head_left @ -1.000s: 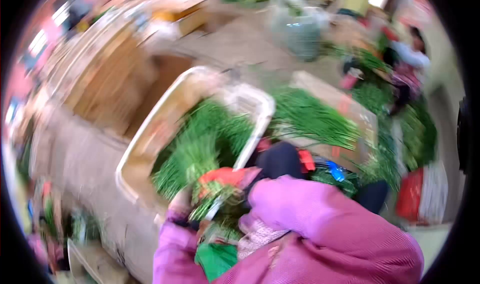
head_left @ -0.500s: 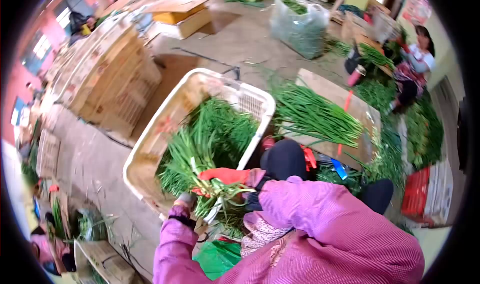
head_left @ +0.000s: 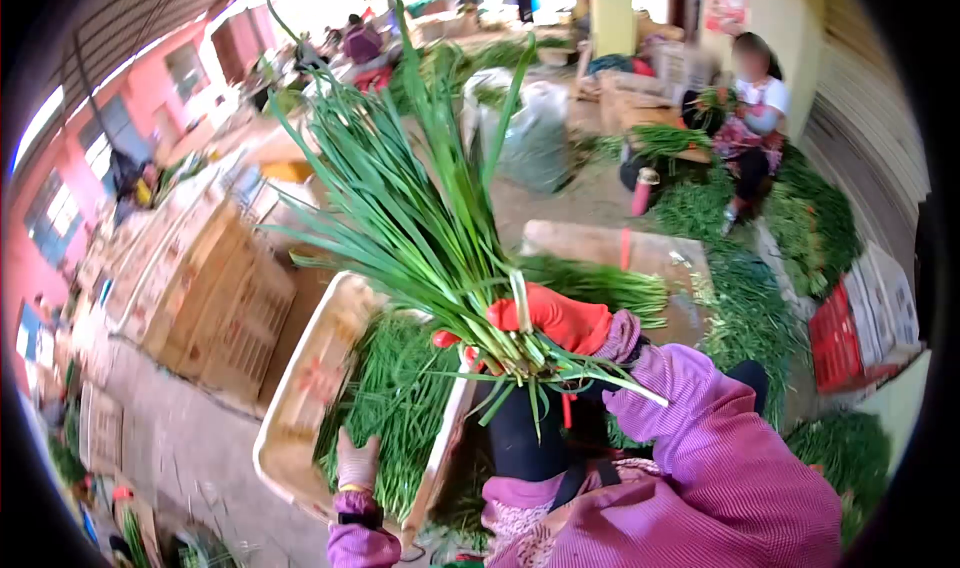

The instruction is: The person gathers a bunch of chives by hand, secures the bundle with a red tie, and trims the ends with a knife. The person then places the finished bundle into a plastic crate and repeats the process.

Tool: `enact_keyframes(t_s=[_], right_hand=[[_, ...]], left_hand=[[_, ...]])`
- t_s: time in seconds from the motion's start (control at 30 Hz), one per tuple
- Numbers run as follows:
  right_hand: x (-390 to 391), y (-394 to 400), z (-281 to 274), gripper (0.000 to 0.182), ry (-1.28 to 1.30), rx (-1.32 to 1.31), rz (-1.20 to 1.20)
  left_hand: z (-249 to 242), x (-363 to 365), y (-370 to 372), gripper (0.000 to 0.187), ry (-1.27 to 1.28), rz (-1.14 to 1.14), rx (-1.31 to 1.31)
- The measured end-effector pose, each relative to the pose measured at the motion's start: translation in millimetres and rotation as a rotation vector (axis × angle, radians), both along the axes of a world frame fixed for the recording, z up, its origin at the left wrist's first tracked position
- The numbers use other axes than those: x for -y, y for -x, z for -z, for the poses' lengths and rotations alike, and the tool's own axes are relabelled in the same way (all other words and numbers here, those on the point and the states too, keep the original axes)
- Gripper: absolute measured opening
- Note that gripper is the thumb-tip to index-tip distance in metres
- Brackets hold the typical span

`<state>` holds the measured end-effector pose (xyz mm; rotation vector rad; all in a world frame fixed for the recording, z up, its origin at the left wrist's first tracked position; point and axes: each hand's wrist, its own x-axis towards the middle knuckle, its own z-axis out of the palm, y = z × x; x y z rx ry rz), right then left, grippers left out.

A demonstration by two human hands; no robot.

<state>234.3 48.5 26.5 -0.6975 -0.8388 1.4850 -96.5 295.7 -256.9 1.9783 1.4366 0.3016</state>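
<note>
My right hand (head_left: 560, 320), in a red glove, is closed round the base of a bunch of long green stalks (head_left: 425, 238), raised with the leaves fanning up and left. Below it on the left, my left hand (head_left: 357, 460), in a pale glove, has its fingers apart and holds nothing, at the near edge of a white plastic crate (head_left: 283, 408). Loose greens (head_left: 395, 408) lie inside the crate. Beyond my right hand, another bundle of green stalks (head_left: 610, 286) rests on a board (head_left: 570, 236), partly hidden by the raised bunch.
Stacked crates (head_left: 205, 288) stand at the left. A large plastic bag (head_left: 540, 138) is on the floor ahead. A co-worker (head_left: 765, 103) sits at the right among heaps of greens (head_left: 800, 218). A red crate (head_left: 835, 336) and a pink bottle (head_left: 645, 190) are also on the right.
My right hand has lifted the bunch up and to the right, out over the crate's edge. My left hand has come away from it, lower down. The view has tilted up.
</note>
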Motion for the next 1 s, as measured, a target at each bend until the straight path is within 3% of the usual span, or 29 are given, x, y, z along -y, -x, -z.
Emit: enact_keyframes(t_s=[0.07,0.13,0.17,0.23,0.27,0.3,0.37,0.43,0.47,0.5,0.53,0.63,0.7,0.8,1.0], right_hand=[[44.7,-17.4,-7.2,0.048,0.048,0.185,0.170],[86.9,-31.6,2.0,0.038,0.097,0.323,0.319],[108.7,-27.7,4.4,0.034,0.073,0.211,0.376],[145.0,-40.1,38.5,0.041,0.092,0.408,0.627],[160.3,-39.0,53.9,0.043,0.029,0.567,0.795],[171.0,-43.4,84.4,0.063,-0.104,0.920,1.025],[218.3,-41.7,157.5,0.093,0.111,0.899,1.133],[245.2,-18.2,157.3,0.101,0.567,1.058,1.265],[252.0,7.4,129.1,0.102,0.743,1.455,1.326],[261.2,11.4,132.6,0.103,0.905,1.432,1.248],[270.4,16.3,141.1,0.103,0.917,1.491,1.276],[291.3,28.4,150.7,0.104,0.985,1.581,1.314],[294.1,32.9,145.8,0.103,1.169,1.611,1.168],[299.9,33.8,156.7,0.102,1.107,1.618,1.204],[299.1,32.9,152.6,0.101,1.130,1.546,1.172]], left_hand=[[-96.7,46.5,-77.6,0.062,0.470,0.189,0.553],[-176.1,111.0,-149.5,0.042,0.840,0.295,0.864],[-184.0,134.7,-182.4,0.042,0.846,0.344,0.853],[-188.8,180.8,-240.9,0.043,0.788,0.736,0.754],[-187.4,204.9,-265.7,0.044,0.757,0.925,0.699],[-185.9,231.0,-288.7,0.045,0.724,1.112,0.639],[-192.6,291.4,-317.9,0.052,1.033,1.154,0.527],[-154.1,338.7,-333.9,0.046,1.096,1.078,0.606],[-135.7,355.3,-338.2,0.043,1.073,1.088,0.590],[-116.4,372.2,-341.0,0.043,1.212,1.019,0.593],[-112.9,390.8,-341.6,0.044,1.345,0.939,0.594],[-100.3,415.3,-334.0,0.052,1.392,0.926,0.671],[-72.4,416.1,-336.1,0.056,1.607,0.926,0.595],[-44.5,413.2,-339.1,0.067,1.562,0.946,0.522],[-48.4,411.6,-338.9,0.071,1.613,0.928,0.457]])
